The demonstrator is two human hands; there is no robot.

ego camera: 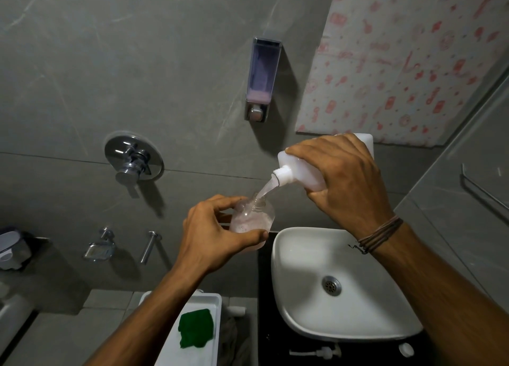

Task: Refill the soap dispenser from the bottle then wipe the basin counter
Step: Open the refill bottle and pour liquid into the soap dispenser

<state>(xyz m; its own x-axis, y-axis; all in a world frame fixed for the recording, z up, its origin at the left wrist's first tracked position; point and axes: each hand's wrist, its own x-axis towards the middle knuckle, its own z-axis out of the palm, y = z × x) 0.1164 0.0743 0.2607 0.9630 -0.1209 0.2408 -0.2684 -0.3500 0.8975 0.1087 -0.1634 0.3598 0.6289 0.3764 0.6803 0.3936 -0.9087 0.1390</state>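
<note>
Right hand (pixel 347 178) pours bottle (pixel 298 167) into dispenser (pixel 252 218)

No lettering, label, brand or number can be read anywhere: the white bottle (pixel 308 170) in the right hand (pixel 347 178) is plain (its visible side, at least), and so is the clear dispenser (pixel 252 219) in the left hand (pixel 217 236).

The dispenser jar (pixel 252 217) at frame centre is clear, smooth plastic; the bottle (pixel 308 170) right of centre is milky, matt plastic. The basin (pixel 303 255) at lower right looks like glossy white ceramic with a shiny metal drain (pixel 331 285). The wall (pixel 137 62) is matt grey stone-look tile. The mixer (pixel 134 157) at centre left is polished chrome. The cloth (pixel 196 327) at the bottom is fuzzy green fabric on a smooth white plastic tray (pixel 217 299).
</note>
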